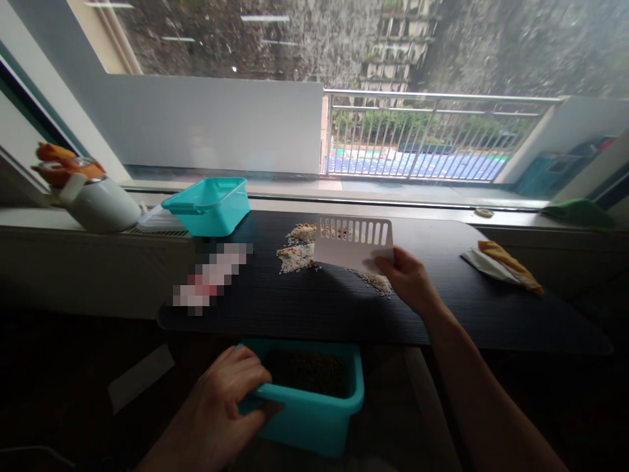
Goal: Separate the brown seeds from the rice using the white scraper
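My left hand [233, 387] grips the near left rim of a turquoise plastic tub [304, 419] below the table's front edge. Dark, grainy material covers the inside of that tub. In my right hand [410, 275] is a white slotted plastic scraper [354, 242], held by its right edge above the table. Behind and beside it lie small heaps of white rice-like grains [297, 259] mixed with yellowish and darker bits. More white grains [376, 282] show under the scraper's lower right side. Part of the grains is hidden by the scraper.
A second turquoise tub [211, 210] stands at the back left of the dark table [304, 308]. Near it lies a blurred-out item [211, 278]. A yellow and white packet [506, 265] is at the right. A white pot [103, 203] sits on the left sill.
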`<state>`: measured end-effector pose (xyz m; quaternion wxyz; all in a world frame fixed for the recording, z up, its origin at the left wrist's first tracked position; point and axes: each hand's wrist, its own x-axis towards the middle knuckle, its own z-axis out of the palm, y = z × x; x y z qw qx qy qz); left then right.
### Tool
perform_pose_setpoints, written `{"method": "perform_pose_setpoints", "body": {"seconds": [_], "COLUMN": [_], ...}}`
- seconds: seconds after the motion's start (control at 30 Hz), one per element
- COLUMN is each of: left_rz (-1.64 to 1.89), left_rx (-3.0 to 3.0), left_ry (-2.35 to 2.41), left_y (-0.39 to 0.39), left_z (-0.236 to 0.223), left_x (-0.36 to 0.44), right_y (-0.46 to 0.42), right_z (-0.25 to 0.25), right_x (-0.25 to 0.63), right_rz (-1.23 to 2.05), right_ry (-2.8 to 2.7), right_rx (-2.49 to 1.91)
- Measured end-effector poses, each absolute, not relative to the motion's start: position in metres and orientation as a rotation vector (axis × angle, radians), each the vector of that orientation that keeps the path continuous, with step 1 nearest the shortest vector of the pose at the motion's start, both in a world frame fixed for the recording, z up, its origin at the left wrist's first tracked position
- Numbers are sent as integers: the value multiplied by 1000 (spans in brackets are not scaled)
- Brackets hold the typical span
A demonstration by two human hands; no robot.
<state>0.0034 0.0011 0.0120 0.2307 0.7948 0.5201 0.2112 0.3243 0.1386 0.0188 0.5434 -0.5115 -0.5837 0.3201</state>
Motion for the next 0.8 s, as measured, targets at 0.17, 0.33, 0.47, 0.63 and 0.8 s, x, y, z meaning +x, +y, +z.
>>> {"method": "perform_pose_setpoints", "body": {"seconds": [0.17, 0.33, 0.47, 0.63, 0.8], "left_rz": [548, 612, 583, 566, 526], "left_rx": [2176, 2203, 2192, 2185, 2191], "left_ry": [1440, 1406, 1425, 1450, 1457], "left_y": [2, 1, 1, 3, 3], "left_z": [11, 11, 12, 11, 10], "left_x": [2, 0, 0, -1, -3], "right_y": [138, 148, 142, 126, 112], "right_z": [18, 14, 15, 24, 18], "right_x": [324, 320, 322, 324, 325], "right_rz": [771, 800, 855, 820, 812], "right_ry": [-1367, -1367, -1366, -1335, -1389], "right_rx": [-1189, -1187, -1170, -1173, -1195]}}
